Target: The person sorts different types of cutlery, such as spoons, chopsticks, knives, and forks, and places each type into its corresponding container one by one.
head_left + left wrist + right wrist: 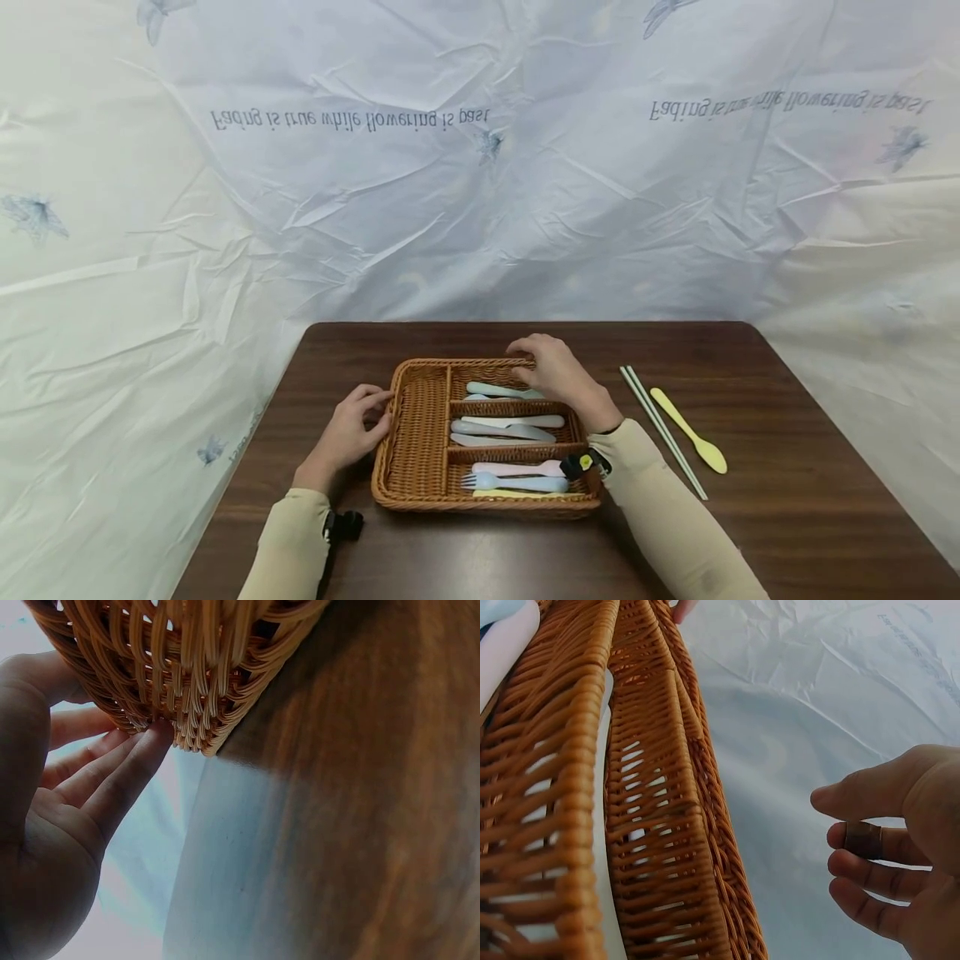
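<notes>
A brown wicker cutlery basket (pixel 422 433) with a long left compartment and three right compartments lies on the table. My left hand (pixel 351 429) is at its left end; in the left wrist view its extended fingers (pixel 124 776) touch the outer wicker wall. My right hand (pixel 558 371) is over the basket's back right corner, thumb and fingers apart with nothing between them. Pale green cutlery (pixel 495 389) lies in the back compartment, partly hidden by that hand. White and grey-blue pieces (pixel 506 431) fill the middle one. A blue fork (pixel 517 482) lies in front, between pink and yellow pieces.
Right of the basket, a pair of pale green chopsticks (pixel 660 429) lies beside a yellow spoon (pixel 690 429) on the dark wooden table (pixel 795 500). A white printed sheet (pixel 480 208) hangs behind the table and along both sides.
</notes>
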Tool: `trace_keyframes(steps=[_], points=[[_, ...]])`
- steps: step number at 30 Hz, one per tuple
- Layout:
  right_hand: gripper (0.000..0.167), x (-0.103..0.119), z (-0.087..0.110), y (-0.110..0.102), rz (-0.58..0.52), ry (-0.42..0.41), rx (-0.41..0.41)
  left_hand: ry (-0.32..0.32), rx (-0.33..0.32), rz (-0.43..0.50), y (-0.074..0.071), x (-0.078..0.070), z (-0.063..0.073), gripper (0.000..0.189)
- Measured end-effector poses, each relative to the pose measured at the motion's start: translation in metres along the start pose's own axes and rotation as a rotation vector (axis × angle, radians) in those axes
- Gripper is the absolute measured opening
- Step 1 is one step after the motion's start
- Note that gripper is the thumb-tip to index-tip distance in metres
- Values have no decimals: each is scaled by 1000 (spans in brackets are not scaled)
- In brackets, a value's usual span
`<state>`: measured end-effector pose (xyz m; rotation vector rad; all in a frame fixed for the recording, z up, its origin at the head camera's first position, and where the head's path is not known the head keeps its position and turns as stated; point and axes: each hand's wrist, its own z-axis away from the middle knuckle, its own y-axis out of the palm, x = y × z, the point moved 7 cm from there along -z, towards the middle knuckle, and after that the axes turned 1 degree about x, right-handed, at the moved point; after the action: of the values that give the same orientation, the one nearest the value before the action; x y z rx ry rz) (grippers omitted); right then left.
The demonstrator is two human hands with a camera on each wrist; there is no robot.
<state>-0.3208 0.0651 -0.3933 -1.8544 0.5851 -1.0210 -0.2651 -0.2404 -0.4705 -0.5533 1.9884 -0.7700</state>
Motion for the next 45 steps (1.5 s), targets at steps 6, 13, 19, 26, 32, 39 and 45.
trace_keyframes(steps=[6, 13, 19, 26, 32, 39, 45], points=[[35, -14, 6, -6, -17, 31, -34, -6, -2, -1, 1, 1, 2, 32], [33, -33, 21, -22, -4, 81, -113, 3, -3, 3, 0, 0, 1, 32], [32, -47, 30, -33, 16, 103, -146, 3, 0, -2, -1, -2, 1, 33], [33, -61, 40, -42, 31, 138, -173, 6, -1, 8, -1, -3, 1, 33], [34, -72, 47, -47, 35, 163, -178, 8, -2, 8, -1, -2, 1, 32], [34, -85, 55, -53, 18, 201, -176, 18, -12, 4, 0, 0, 1, 32], [37, -97, 63, -57, 29, 228, -186, 17, -6, 14, 0, 0, 1, 32]])
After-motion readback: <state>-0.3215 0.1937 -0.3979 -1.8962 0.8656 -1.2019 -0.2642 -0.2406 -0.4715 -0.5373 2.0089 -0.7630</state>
